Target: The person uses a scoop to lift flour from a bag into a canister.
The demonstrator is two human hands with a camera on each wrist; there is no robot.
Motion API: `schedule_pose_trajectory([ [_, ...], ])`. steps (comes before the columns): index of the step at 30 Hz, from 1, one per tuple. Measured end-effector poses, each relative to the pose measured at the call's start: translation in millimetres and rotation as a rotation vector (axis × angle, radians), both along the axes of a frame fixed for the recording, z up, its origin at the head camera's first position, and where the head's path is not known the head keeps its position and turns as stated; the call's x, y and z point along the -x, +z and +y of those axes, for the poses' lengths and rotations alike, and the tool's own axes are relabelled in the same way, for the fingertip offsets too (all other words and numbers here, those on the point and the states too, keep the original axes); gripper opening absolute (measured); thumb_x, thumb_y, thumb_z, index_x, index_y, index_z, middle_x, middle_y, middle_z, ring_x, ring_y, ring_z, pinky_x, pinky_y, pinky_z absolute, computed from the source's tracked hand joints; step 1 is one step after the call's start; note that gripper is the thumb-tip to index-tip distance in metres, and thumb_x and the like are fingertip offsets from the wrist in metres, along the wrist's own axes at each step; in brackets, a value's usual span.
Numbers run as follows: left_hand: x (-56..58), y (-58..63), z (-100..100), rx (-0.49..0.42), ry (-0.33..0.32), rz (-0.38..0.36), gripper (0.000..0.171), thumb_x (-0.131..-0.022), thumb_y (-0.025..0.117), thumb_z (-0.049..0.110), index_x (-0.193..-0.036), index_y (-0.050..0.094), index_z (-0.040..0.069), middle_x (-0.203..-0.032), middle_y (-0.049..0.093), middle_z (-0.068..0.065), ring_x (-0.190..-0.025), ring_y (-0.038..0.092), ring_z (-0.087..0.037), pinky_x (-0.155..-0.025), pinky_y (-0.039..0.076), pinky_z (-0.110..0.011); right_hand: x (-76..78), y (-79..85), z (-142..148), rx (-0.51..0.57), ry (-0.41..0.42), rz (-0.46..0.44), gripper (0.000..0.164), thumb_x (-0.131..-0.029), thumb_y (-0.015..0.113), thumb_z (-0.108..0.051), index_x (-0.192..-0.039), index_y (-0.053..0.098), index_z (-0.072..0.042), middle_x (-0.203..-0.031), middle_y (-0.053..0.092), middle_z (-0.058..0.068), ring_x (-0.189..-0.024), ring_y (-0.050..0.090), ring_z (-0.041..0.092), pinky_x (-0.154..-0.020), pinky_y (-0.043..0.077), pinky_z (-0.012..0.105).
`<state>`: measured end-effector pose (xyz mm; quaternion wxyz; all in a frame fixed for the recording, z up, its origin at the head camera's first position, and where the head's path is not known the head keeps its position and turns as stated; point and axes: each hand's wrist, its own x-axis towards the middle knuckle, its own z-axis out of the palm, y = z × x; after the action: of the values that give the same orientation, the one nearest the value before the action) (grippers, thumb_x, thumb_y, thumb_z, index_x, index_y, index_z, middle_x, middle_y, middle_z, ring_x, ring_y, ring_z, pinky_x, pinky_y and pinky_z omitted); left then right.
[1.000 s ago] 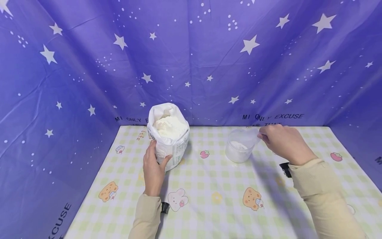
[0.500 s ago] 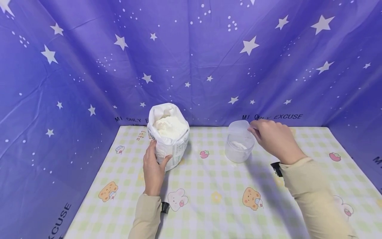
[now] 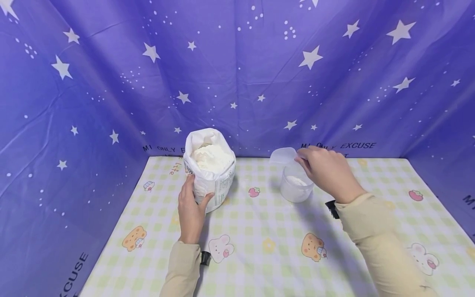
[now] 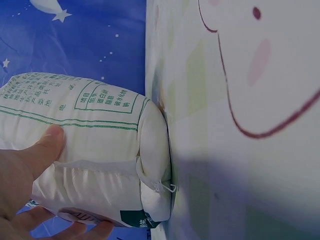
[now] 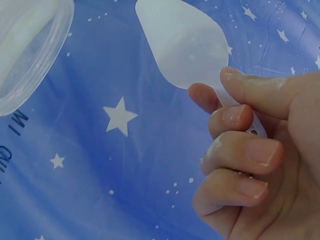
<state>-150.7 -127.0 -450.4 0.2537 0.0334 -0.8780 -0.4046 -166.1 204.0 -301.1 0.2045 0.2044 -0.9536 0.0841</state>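
Note:
An open white bag of flour (image 3: 219, 189) stands upright at the back left, heaped with pale powder (image 3: 212, 157). My left hand (image 3: 191, 214) grips its near side; in the left wrist view the thumb (image 4: 47, 145) lies on the green-printed face and the fingers wrap underneath. To the right, a clear round tub (image 3: 297, 193) holds a little white powder. Over the tub's back left rim is a translucent plastic scoop (image 3: 283, 156), its short handle held in my right hand (image 3: 330, 171). White powder dusts those fingers (image 5: 240, 150).
A checked, cartoon-printed cloth (image 3: 259, 264) covers the table. Behind it hangs a purple-blue starry curtain (image 3: 237, 74), close to the bag and the tub. Black wrist straps (image 3: 205, 258) show at both sleeves.
My right hand has moved left with the scoop, from the tub's right side to above its back left rim. The left hand and the bag have stayed put.

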Motion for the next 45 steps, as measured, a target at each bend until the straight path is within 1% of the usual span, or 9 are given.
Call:
schedule_pose_trajectory([
  [2,0.2,0.1,1,0.000,-0.002,0.002,0.078,-0.081,0.081,0.023,-0.146,0.043,0.007,-0.153,0.043,-0.013,-0.139,0.041,-0.035,-0.118,0.032,-0.048,0.7,-0.1,-3,0.002,0.004,0.002,0.013,-0.097,0.063,-0.019,-0.087,0.067,-0.011,-0.071,0.060,0.003,-0.056,0.058,0.027,-0.044,0.043,0.043],
  [8,-0.3,1.0,3,0.007,-0.011,0.010,0.077,-0.080,0.081,0.022,-0.146,0.043,0.006,-0.153,0.043,-0.014,-0.138,0.042,-0.035,-0.116,0.034,-0.049,2.5,0.7,-10,0.019,0.026,-0.002,0.011,-0.097,0.063,-0.019,-0.090,0.068,-0.012,-0.075,0.062,0.003,-0.058,0.058,0.024,-0.045,0.045,0.041],
  [12,-1.4,1.1,3,0.010,-0.015,0.010,0.078,-0.080,0.082,0.023,-0.146,0.043,0.006,-0.153,0.043,-0.014,-0.137,0.042,-0.036,-0.115,0.035,-0.050,4.9,6.0,-17,0.020,0.028,-0.020,0.012,-0.098,0.063,-0.019,-0.088,0.066,-0.013,-0.073,0.058,0.001,-0.056,0.054,0.022,-0.046,0.044,0.040],
  [14,-1.3,0.3,2,0.011,-0.008,0.010,0.078,-0.080,0.082,0.022,-0.146,0.043,0.006,-0.153,0.043,-0.014,-0.138,0.042,-0.037,-0.115,0.035,-0.051,7.3,9.5,-22,0.017,0.031,-0.025,0.014,-0.098,0.062,-0.020,-0.087,0.065,-0.014,-0.073,0.058,0.001,-0.056,0.054,0.022,-0.047,0.044,0.040],
  [17,-1.3,-1.2,-1,0.009,0.010,0.005,0.079,-0.080,0.082,0.022,-0.147,0.043,0.008,-0.154,0.043,-0.013,-0.138,0.041,-0.036,-0.115,0.035,-0.052,11.2,12.8,-30,0.018,0.046,-0.021,0.013,-0.099,0.061,-0.021,-0.089,0.067,-0.014,-0.076,0.062,0.001,-0.058,0.058,0.024,-0.048,0.047,0.042],
  [21,-1.6,-1.2,-1,0.004,0.009,0.003,0.079,-0.080,0.082,0.022,-0.147,0.042,0.008,-0.154,0.042,-0.013,-0.138,0.040,-0.036,-0.115,0.034,-0.052,14.1,14.3,-37,0.021,0.061,-0.013,0.013,-0.099,0.061,-0.021,-0.090,0.069,-0.015,-0.078,0.063,0.000,-0.059,0.060,0.027,-0.047,0.048,0.044],
  [29,-1.8,-0.9,2,0.008,0.005,0.003,0.079,-0.081,0.081,0.024,-0.147,0.042,0.007,-0.154,0.042,-0.014,-0.139,0.040,-0.036,-0.116,0.033,-0.051,16.1,14.2,-48,0.022,0.103,0.022,0.013,-0.099,0.061,-0.023,-0.092,0.070,-0.018,-0.078,0.063,-0.001,-0.057,0.059,0.027,-0.045,0.045,0.042],
  [37,-2.3,-1.6,2,0.014,0.007,0.009,0.079,-0.081,0.081,0.024,-0.147,0.042,0.007,-0.154,0.042,-0.014,-0.138,0.041,-0.036,-0.115,0.034,-0.051,17.7,12.7,-59,0.013,0.143,0.016,0.015,-0.101,0.059,-0.025,-0.097,0.071,-0.017,-0.078,0.063,-0.001,-0.055,0.056,0.024,-0.046,0.047,0.043],
  [45,-1.9,-1.9,2,0.023,0.009,0.004,0.079,-0.081,0.081,0.025,-0.147,0.042,0.007,-0.154,0.042,-0.014,-0.138,0.041,-0.036,-0.116,0.034,-0.051,20.7,8.7,-68,0.007,0.164,0.008,0.016,-0.101,0.059,-0.026,-0.095,0.070,-0.016,-0.077,0.060,-0.001,-0.055,0.054,0.021,-0.046,0.046,0.041],
])
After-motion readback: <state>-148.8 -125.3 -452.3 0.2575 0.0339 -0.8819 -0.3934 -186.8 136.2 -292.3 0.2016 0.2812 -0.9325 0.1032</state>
